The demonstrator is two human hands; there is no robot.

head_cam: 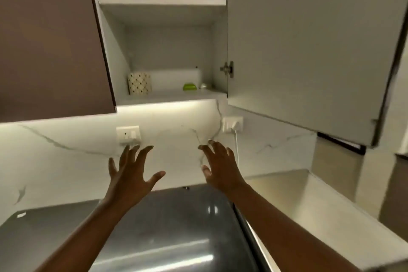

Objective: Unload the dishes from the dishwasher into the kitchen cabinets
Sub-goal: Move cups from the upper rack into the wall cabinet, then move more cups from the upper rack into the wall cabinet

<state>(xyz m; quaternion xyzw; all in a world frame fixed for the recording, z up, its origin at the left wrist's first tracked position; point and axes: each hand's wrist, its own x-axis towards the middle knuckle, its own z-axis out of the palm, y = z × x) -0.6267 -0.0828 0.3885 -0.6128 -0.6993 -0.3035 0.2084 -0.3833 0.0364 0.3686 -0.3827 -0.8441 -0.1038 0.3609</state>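
Note:
An upper kitchen cabinet (162,2) stands open above the counter, its door (304,46) swung out to the right. On its bottom shelf sit a white patterned cup (139,83), a small green object (189,86) and a pale round item (204,85). My left hand (130,172) and my right hand (220,168) are raised in front of the marble backsplash, below the cabinet. Both have spread fingers and hold nothing. The grey countertop dishwasher (176,227) lies under my forearms with its top shut.
A closed brown cabinet door (48,40) hangs at the left. Two wall sockets (128,134) (233,124) sit on the backsplash, the right one with a white cable. A light counter (309,205) runs to the right of the dishwasher.

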